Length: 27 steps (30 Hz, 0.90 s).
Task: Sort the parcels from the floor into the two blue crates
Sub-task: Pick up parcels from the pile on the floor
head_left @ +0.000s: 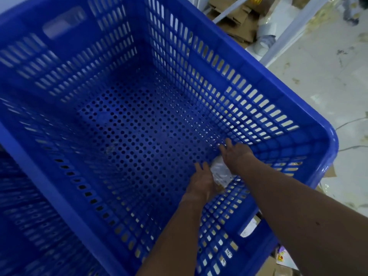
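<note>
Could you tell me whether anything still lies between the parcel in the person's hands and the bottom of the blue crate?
Nothing visible does. The parcel sits between the left hand and right hand, low inside the blue crate, whose perforated floor shows bare.

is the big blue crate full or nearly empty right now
Nearly empty: the big blue crate shows bare perforated floor, with just one pale parcel low in its near corner between the left hand and right hand.
</note>
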Motion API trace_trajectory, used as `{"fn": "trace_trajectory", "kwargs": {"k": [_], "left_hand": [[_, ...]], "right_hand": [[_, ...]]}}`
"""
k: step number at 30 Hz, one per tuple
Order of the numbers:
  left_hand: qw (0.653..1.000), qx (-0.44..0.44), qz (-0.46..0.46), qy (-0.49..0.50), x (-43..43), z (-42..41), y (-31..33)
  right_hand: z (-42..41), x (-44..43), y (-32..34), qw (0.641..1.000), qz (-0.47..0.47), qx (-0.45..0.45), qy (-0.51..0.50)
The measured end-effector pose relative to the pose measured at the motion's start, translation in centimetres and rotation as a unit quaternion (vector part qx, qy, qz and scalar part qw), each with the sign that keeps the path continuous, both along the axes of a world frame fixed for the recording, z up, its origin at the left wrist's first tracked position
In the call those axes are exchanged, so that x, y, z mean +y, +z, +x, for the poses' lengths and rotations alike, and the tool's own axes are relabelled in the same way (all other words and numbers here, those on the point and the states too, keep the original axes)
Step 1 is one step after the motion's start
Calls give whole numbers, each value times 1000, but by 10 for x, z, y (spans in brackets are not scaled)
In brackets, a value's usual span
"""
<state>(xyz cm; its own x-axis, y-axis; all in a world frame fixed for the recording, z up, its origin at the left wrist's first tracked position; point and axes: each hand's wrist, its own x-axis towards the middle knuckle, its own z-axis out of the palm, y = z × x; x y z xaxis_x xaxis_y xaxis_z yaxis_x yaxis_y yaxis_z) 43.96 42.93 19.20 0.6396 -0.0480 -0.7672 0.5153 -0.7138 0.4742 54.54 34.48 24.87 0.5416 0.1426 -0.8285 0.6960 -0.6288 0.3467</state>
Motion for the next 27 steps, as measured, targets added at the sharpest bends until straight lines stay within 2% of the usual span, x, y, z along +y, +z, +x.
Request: {"fn": "trace_trajectory", "kwargs": {"k": [4, 9, 13, 17, 22, 27], "left_hand": [[999, -43, -3, 9, -3, -8, -7], [998, -36, -47, 21, 3, 0, 5], [1000, -22, -6, -8, 20, 0, 33], [998, -44, 37, -30, 40, -1, 94], [995, -58, 76, -33, 49, -13, 204], [986, -103, 107, -73, 43, -48, 313]], "right_hand": [[-4, -1, 1, 999, -11, 1, -33], [-1, -3, 13, 994, 1, -24, -111], [-10, -5, 52, 989, 38, -1, -140], [-28, -8, 118, 981, 138, -10, -134], [-65, -18, 220, 949, 258, -40, -179], [-104, -63, 301, 915, 325, -73, -226]]}}
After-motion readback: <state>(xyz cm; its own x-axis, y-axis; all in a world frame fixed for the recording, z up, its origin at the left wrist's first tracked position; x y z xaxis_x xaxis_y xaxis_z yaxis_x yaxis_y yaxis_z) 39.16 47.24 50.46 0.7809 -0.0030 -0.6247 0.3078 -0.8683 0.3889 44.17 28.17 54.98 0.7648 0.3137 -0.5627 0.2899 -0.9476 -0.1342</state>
